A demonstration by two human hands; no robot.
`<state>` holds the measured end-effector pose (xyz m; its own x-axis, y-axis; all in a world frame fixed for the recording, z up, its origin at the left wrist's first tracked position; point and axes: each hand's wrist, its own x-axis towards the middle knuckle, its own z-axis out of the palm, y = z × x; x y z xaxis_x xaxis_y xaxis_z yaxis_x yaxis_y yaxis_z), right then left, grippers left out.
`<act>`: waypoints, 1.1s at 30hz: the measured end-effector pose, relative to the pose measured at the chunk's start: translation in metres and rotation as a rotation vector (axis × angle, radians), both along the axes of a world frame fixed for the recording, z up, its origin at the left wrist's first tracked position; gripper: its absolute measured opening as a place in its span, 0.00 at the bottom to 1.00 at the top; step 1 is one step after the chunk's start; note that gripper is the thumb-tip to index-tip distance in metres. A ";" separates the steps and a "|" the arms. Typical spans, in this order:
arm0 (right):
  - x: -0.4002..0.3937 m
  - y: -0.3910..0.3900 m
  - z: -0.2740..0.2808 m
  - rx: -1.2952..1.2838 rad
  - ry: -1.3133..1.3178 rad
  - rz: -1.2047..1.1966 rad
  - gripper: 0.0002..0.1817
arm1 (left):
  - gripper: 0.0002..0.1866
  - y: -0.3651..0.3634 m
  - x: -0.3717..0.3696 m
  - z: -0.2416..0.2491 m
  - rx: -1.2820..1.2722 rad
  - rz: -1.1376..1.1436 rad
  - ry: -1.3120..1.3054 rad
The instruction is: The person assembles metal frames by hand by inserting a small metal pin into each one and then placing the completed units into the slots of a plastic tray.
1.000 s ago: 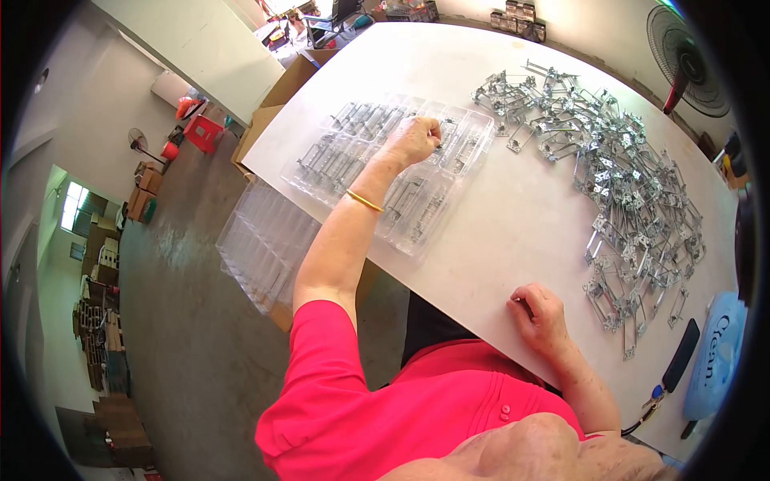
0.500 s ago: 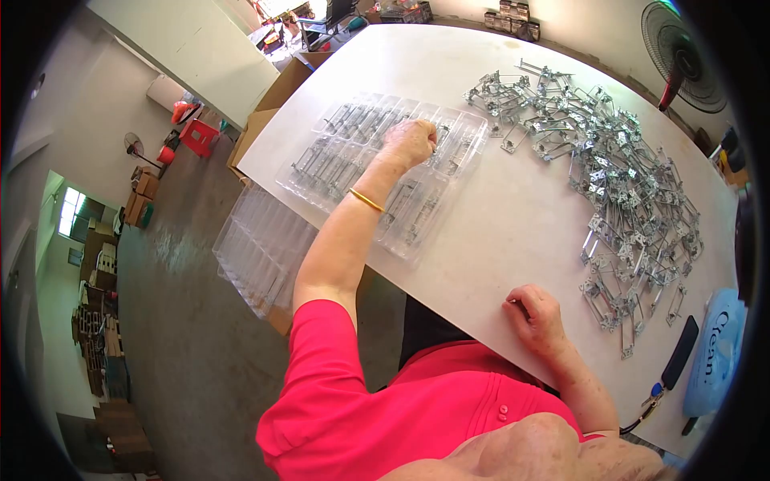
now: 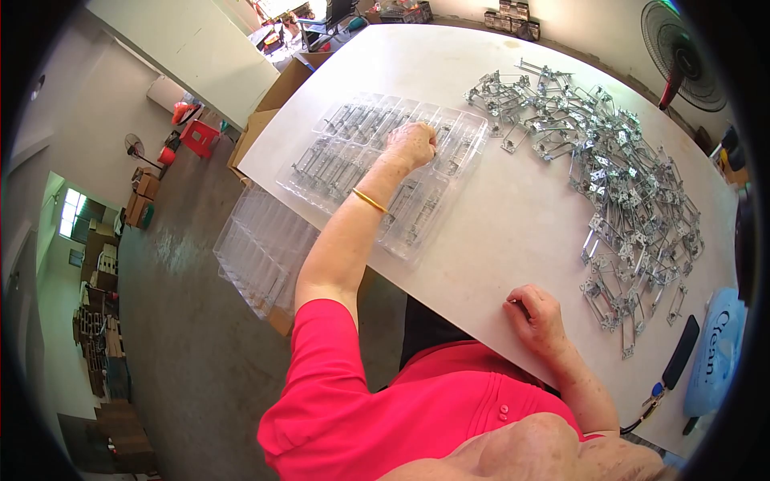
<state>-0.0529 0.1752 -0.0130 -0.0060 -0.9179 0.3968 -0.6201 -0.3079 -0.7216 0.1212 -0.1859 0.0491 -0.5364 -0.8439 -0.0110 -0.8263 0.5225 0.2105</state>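
My left hand (image 3: 411,145), with a gold bangle on the wrist, is over the right part of a clear plastic tray (image 3: 298,195). Its fingers are closed and pointed down into a compartment; whatever they hold is hidden. Rows of slim metal bracket parts (image 3: 321,163) lie in the tray's compartments. Close to the table's front edge, my right hand (image 3: 536,319) rests on the tabletop with fingers curled in, and nothing shows in it. To its upper right spreads a large loose pile of similar metal bracket parts (image 3: 622,172).
Another clear compartment tray (image 3: 261,248) sits below the left edge of the white table (image 3: 489,232), on a cardboard box. At the right edge lie a black phone-like object (image 3: 680,353) with a cord and a blue pack (image 3: 722,353). A fan (image 3: 682,60) stands behind.
My left hand and forearm have shifted very slightly over the same part of the tray. The right hand and the pile have not moved.
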 end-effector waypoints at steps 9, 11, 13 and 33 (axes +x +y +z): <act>-0.001 0.001 -0.001 0.004 -0.005 0.001 0.08 | 0.12 -0.020 0.030 0.025 -0.158 0.040 0.261; 0.000 0.001 0.000 0.000 -0.018 -0.001 0.08 | 0.13 -0.019 0.038 0.035 -0.240 0.037 0.298; 0.000 0.001 0.000 0.004 -0.021 -0.002 0.08 | 0.13 -0.013 0.042 0.039 -0.225 0.022 0.295; -0.008 0.012 -0.004 -0.026 -0.075 0.087 0.06 | 0.06 0.130 -0.104 0.023 0.093 -0.550 0.466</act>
<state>-0.0612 0.1868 -0.0167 0.0422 -0.9055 0.4223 -0.5348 -0.3775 -0.7560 0.0176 -0.0557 0.0719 -0.8496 -0.4570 0.2633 -0.2625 0.7994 0.5404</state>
